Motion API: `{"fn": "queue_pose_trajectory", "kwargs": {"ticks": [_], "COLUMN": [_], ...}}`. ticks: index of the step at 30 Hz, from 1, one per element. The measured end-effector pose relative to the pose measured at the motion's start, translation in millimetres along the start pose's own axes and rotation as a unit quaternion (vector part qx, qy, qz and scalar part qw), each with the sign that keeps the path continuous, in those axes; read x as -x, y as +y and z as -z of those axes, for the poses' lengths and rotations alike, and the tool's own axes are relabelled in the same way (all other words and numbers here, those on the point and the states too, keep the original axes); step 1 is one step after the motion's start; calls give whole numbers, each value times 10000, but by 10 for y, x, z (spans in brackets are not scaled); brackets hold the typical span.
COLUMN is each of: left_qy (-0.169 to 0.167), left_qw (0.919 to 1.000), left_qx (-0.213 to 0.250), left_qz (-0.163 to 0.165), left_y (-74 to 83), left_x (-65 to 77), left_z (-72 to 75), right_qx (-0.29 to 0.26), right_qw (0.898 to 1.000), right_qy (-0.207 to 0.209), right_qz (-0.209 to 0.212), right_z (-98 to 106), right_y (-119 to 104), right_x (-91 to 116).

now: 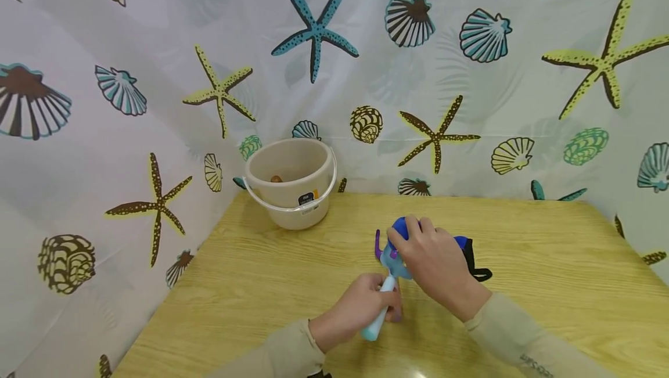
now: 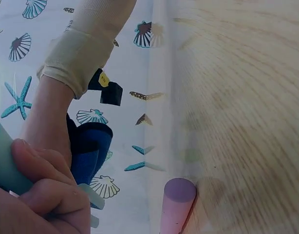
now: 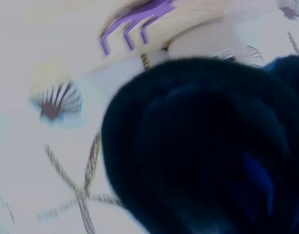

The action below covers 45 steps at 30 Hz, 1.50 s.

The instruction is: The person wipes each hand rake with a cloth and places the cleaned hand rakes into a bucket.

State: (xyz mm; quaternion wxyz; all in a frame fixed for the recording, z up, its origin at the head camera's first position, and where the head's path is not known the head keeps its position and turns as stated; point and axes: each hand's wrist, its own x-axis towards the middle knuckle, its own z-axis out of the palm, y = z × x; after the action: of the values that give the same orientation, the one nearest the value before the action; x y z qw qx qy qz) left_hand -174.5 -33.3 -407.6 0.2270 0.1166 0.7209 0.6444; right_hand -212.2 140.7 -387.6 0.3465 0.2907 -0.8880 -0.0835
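A hand tool with a pale blue handle (image 1: 380, 314) and a light blue head (image 1: 390, 260) is held at a slant over the table; its exact kind is partly covered. My left hand (image 1: 368, 302) grips the handle, fingers wrapped round it. At the head, my right hand (image 1: 431, 256) holds a blue cloth item (image 1: 399, 227) with a black loop (image 1: 481, 274) against the tool. This cloth fills much of the right wrist view as a dark rounded mass (image 3: 188, 146). Below the tool lies a fork with purple prongs (image 3: 140, 22) and a pink handle (image 2: 177, 207).
A beige bucket (image 1: 292, 192) with its handle down stands at the back left of the wooden table (image 1: 251, 273). Something brown (image 1: 276, 179) shows inside it. A curtain (image 1: 366, 76) printed with shells and starfish hangs behind and beside the table.
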Motion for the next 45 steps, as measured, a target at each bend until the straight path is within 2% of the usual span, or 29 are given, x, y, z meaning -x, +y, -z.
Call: {"fn": "queue_pose_trajectory", "kwargs": {"ticks": [3,5,7,12,22,25,28,33,36,41,45], "left_qy": [191,315,367,219,317,326,310,346,364,243,150], "left_qw": [9996,9991,9990,9995,9983,9978,9973,9967,9963,9958,9951], "left_qx": [-16,-6,55,199,475,579,661,733,773,853,936], "left_qz": [197,269,269,146,59,73,75,70,107,214,293], "left_y": [32,43,47,42,45,50,53,80,96,89,68], "left_x": [1,2,6,13,-6,3,16,14,8,16,26], "left_z": [2,-3,-10,-26,-9,-8,-5,11,24,30,13], "right_qx": [-478,-569,-375,223,562,428,27,-791,-1104,-1424,-1233], "right_qw": [9986,9977,9984,9988,9970,9980,9992,9966,9938,9883,9909], "right_qy": [-10,-2,-4,-78,346,392,355,73,-149,-532,-526], "right_qz": [219,361,424,427,403,261,183,206,61,-117,-102], "right_z": [-5,-12,-28,-81,-44,-22,-8,31,79,127,68], "right_y": [-19,-17,1,72,193,234,229,111,57,60,109], "right_x": [14,17,9,-10,-59,-71,-67,-14,32,89,130]}}
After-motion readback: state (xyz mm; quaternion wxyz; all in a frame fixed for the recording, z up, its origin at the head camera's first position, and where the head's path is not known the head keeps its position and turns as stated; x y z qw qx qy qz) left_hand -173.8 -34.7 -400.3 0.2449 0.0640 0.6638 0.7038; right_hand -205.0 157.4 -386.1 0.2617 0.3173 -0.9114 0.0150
